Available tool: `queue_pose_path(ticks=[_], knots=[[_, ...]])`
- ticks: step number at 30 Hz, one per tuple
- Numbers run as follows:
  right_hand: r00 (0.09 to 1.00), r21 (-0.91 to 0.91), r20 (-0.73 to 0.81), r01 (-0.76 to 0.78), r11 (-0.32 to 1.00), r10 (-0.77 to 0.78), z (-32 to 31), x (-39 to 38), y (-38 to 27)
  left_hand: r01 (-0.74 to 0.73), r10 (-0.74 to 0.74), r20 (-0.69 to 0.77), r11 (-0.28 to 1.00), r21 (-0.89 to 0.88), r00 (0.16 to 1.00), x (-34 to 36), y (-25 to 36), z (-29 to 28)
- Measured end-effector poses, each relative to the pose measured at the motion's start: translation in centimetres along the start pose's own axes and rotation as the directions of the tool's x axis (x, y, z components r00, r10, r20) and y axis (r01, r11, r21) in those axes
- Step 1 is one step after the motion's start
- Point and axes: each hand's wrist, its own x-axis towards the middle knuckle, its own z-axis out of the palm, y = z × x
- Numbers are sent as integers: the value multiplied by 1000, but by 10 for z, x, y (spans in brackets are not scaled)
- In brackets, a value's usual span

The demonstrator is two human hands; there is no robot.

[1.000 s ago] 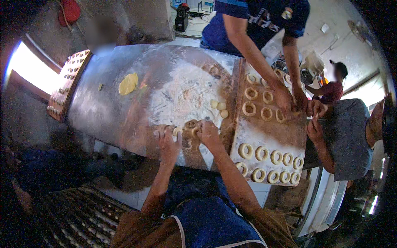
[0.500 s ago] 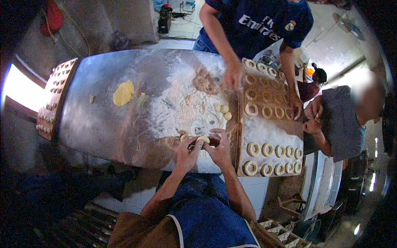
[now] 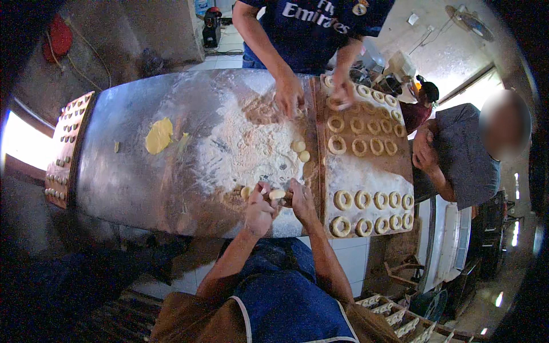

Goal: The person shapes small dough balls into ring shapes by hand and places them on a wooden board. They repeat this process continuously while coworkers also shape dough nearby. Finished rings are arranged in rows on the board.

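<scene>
A small pale piece of dough (image 3: 277,194) is between my hands above the floured near edge of the metal table. My left hand (image 3: 261,212) closes on it from the left, its fingers curled. On the other side my right hand (image 3: 302,203) pinches at it, fingertips partly hidden. A round dough ball (image 3: 246,192) lies just left of my left hand. Several more dough balls (image 3: 299,147) sit in the flour (image 3: 251,146) beyond my right hand.
At right, a wooden board (image 3: 366,171) carries rows of dough rings (image 3: 343,200). Yellow dough or fat (image 3: 159,136) lies on the table's left. Another board (image 3: 70,137) with small pieces stands far left. A co-worker's hands (image 3: 290,97) reach in opposite; another person (image 3: 457,154) stands at right.
The view has shifted, moving the scene slightly left. My left hand has turned around the dough, its fingers more curled. The co-worker's hands moved to the flour and the board's far end.
</scene>
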Motion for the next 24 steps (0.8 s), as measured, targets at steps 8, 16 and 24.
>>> queue_pose_path(ticks=[8,16,24], knots=[[995,-51,83,66,996,-62,-24,-19,-15,-351,565,-4,519,779,825,20,-27,46],[994,-96,-53,87,992,-92,-55,-29,-24,-1,219,-236,735,678,947,27,-57,85],[927,-373,14,352,858,-374,-117,-15,-16,-117,338,-217,740,662,916,58,-127,87]])
